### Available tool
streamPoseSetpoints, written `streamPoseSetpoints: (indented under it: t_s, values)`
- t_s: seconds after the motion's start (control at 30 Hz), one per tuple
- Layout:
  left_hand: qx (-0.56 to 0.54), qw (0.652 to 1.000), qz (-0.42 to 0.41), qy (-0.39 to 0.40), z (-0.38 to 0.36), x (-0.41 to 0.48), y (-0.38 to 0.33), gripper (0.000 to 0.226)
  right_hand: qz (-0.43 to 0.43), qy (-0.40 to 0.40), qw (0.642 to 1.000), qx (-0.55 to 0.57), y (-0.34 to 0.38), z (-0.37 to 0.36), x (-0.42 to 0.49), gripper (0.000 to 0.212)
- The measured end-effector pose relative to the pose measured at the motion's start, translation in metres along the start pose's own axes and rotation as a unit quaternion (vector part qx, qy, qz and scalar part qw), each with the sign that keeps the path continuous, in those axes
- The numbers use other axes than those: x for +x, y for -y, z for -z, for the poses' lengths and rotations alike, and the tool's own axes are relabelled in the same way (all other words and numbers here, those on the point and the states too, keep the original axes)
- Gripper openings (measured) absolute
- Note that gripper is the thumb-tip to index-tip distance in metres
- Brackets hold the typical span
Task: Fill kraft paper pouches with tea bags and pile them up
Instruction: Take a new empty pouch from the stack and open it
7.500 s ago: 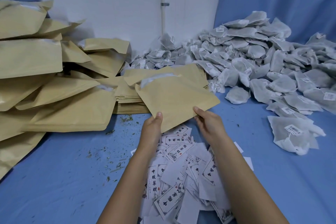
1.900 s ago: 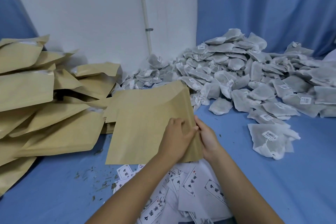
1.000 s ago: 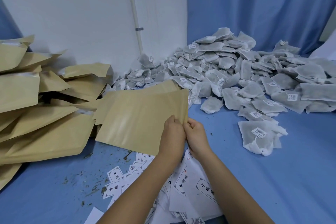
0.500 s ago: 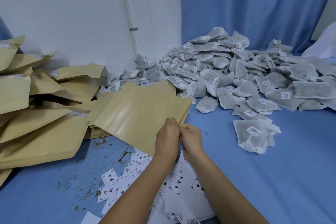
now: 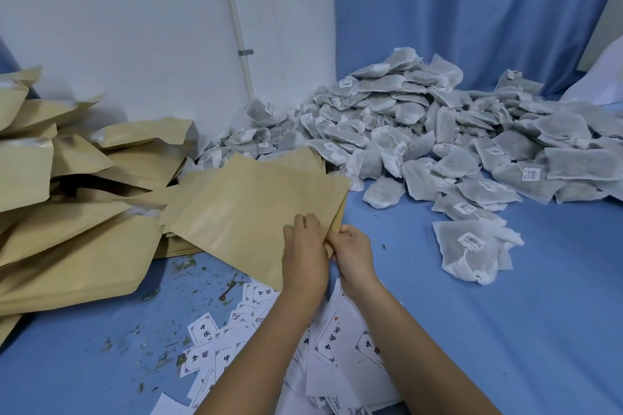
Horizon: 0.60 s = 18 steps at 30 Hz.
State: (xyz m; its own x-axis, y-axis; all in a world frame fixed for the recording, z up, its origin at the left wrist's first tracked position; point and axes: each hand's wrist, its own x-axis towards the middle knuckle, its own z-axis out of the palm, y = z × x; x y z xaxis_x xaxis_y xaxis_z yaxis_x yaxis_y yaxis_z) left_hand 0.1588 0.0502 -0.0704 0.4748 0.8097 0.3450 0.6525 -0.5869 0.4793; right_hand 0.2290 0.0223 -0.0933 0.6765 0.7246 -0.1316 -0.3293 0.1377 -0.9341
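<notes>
Fingers point(image 5: 298, 224) of left hand point(image 5: 305, 249) and right hand point(image 5: 354, 251) pinch the near right edge of the flat kraft pouch point(image 5: 249, 209), which extends up-left from them; the tea bag heap point(image 5: 438, 145) lies rightward, nearer the right hand.

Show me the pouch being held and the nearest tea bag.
Held pouch point(image 5: 242, 212): head view, middle of its flat brown face.
Nearest tea bag point(image 5: 446, 241): head view, grey part left of its label.

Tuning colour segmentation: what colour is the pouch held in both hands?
Plain kraft tan pouch, unprinted; head view.
</notes>
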Motion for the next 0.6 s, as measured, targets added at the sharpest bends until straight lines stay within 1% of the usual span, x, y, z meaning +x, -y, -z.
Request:
streamPoseSetpoints:
  t_s: [0.07,0.1,0.17,0.2,0.27,0.33,0.37,0.4,0.43,0.5,0.53,0.57,0.6]
  values:
    - [-0.022,1.000,0.015,0.012,-0.001,-0.003,0.000,0.009,-0.011,-0.016,1.000,-0.008,-0.002,0.002,0.001,0.031]
    - [-0.036,0.999,0.017,0.002,0.001,-0.002,0.001,0.011,-0.011,-0.029,0.999,-0.025,-0.003,0.004,0.002,0.029]
    - [-0.022,0.999,0.013,-0.038,0.009,0.003,0.005,0.019,0.008,-0.070,0.993,-0.090,-0.001,0.007,0.006,0.024]
    - [0.006,0.999,0.013,-0.048,0.014,0.007,0.007,0.026,0.025,-0.096,0.988,-0.121,0.000,0.010,0.008,0.020]
    - [0.057,0.998,-0.002,-0.032,0.022,0.014,0.008,0.036,0.069,-0.147,0.974,-0.161,0.001,0.011,0.010,0.014]
    - [0.089,0.996,-0.028,-0.003,0.023,0.013,0.003,0.028,0.151,-0.189,0.945,-0.219,0.003,0.009,0.010,0.025]
    - [0.107,0.994,-0.028,0.004,0.022,0.012,0.000,0.022,0.206,-0.204,0.920,-0.265,0.004,0.008,0.008,0.031]
    - [0.115,0.993,-0.021,0.006,0.021,0.010,-0.003,0.020,0.272,-0.209,0.887,-0.310,0.006,0.007,0.007,0.033]
    - [0.117,0.993,-0.015,0.004,0.020,0.008,-0.005,0.019,0.339,-0.198,0.853,-0.344,0.010,0.006,0.005,0.030]
    - [0.108,0.994,-0.022,-0.016,0.020,0.008,-0.008,0.020,0.450,-0.123,0.779,-0.419,0.012,0.002,0.006,0.020]
    - [0.100,0.994,-0.031,-0.031,0.021,0.009,-0.008,0.020,0.475,-0.073,0.737,-0.475,0.012,-0.001,0.007,0.017]
    - [0.093,0.994,-0.043,-0.043,0.023,0.010,-0.008,0.021,0.472,-0.026,0.699,-0.536,0.013,-0.004,0.008,0.014]
    - [0.086,0.994,-0.055,-0.047,0.024,0.011,-0.006,0.022,0.443,0.010,0.670,-0.596,0.016,-0.008,0.010,0.013]
